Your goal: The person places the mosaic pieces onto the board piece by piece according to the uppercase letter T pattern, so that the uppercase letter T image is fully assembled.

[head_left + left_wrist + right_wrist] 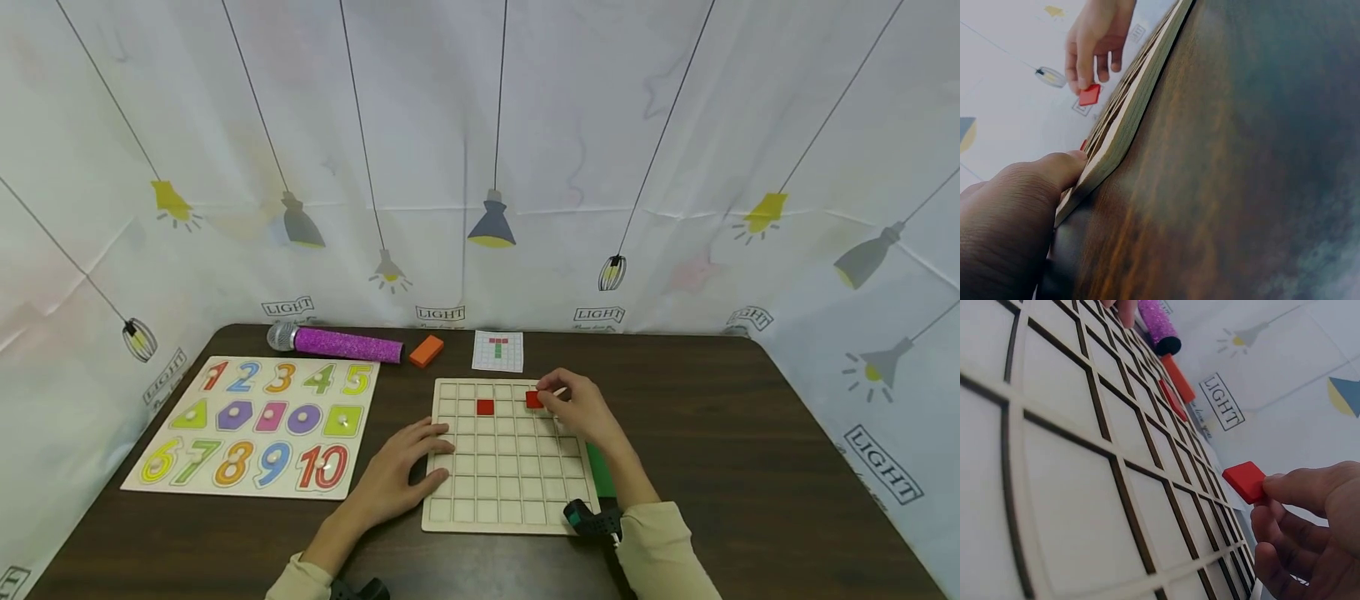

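A pale wooden grid board (517, 488) lies in front of the person, with one red square tile (485, 407) in a cell of its second row. My left hand (397, 471) rests at the board's left edge, fingers spread along it; the left wrist view shows the thumb (1063, 169) at the rim. Over the board's upper right part, my right hand (581, 408) pinches another red square tile (1246, 481) between thumb and fingertips. That held tile is raised above the cells in the right wrist view.
A card (498, 352) with a red and green T pattern lies beyond the board. Left of it are an orange block (426, 351) and a purple microphone (348, 345). A number-and-shape puzzle (251, 425) sits at left. Something green (601, 472) shows under the right forearm.
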`<state>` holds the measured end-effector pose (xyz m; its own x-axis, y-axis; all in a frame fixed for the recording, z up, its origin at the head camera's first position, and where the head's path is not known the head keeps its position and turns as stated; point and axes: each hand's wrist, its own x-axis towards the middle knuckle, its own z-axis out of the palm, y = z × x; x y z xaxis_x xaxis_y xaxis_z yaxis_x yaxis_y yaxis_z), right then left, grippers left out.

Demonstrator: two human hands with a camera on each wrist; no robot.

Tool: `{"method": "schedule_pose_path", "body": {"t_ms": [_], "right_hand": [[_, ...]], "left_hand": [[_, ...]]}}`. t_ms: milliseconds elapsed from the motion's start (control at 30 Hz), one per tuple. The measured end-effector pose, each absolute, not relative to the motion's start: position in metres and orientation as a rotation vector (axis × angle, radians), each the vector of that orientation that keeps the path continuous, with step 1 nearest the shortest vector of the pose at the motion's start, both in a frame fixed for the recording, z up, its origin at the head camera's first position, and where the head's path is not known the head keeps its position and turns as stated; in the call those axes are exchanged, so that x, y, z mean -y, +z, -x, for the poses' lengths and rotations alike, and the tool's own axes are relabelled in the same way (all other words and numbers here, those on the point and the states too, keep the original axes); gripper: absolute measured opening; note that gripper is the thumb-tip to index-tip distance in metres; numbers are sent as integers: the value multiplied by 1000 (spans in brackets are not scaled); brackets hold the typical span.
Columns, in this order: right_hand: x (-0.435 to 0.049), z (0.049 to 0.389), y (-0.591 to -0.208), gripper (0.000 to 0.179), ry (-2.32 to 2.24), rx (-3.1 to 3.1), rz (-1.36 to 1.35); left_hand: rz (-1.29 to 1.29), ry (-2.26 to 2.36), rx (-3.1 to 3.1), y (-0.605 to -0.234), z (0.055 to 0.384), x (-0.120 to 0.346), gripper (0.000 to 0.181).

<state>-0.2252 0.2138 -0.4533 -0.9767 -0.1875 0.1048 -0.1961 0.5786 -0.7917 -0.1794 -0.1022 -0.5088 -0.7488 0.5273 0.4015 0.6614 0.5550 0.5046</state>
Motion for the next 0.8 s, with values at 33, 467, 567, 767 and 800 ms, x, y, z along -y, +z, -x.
{"method": "schedule_pose_path", "body": {"t_ms": [33, 467, 567, 767, 800], "right_hand": [[-212, 225, -453, 14, 1404, 2781, -335], [-185, 227, -459, 10, 1383, 2814, -320], [-180, 227, -459, 10, 1372, 2807, -312], [-174, 229, -460, 9, 1323, 2827, -321], [-172, 229, -460, 9, 1312, 2832, -320]], "left_hand": [[1003, -967, 2584, -509, 180, 102, 29], [1028, -963, 2556, -513, 181, 103, 29], [1035, -967, 2555, -514, 181, 103, 30], [1017, -981, 2596, -511, 179, 103, 30], [1010, -987, 2600, -510, 179, 103, 30]]}}
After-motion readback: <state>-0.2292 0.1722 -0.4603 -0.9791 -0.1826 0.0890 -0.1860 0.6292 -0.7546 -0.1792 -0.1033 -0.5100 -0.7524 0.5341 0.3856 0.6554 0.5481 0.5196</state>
